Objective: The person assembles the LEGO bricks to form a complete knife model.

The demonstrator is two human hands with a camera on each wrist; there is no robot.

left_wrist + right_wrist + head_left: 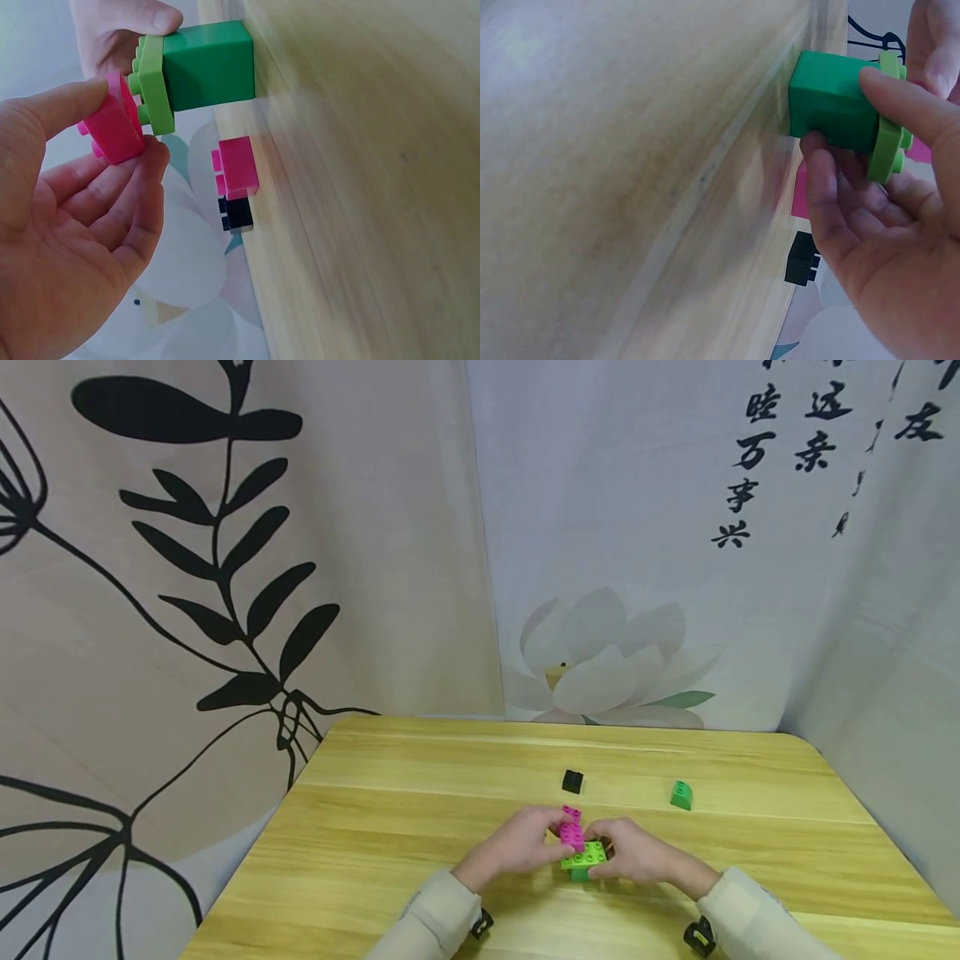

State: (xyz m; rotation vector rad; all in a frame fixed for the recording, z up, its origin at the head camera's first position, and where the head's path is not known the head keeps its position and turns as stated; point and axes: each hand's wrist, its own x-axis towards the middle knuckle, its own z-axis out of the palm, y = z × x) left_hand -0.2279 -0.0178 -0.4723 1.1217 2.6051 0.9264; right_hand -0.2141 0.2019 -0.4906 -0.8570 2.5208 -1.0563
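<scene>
My left hand [531, 839] pinches a pink toy brick [114, 127] between thumb and fingers, tilted close over the studs of a lime-green flat brick [583, 856]. That flat brick sits on top of a taller green block [210, 64], which stands on the table. On the other side, my right hand [633, 852] grips the green block, thumb [900, 97] on one face and curled fingers on the opposite one. A second pink brick [238, 166] stands on the table just beyond the hands, partly hidden by the left hand in the head view.
A black brick [572, 781] lies farther back on the wooden table [420, 777]. Off to the back right stands a small green brick [681, 795]. Behind the table's far edge hangs a printed curtain [390, 568], and another pale cloth [885, 635] hangs at the right.
</scene>
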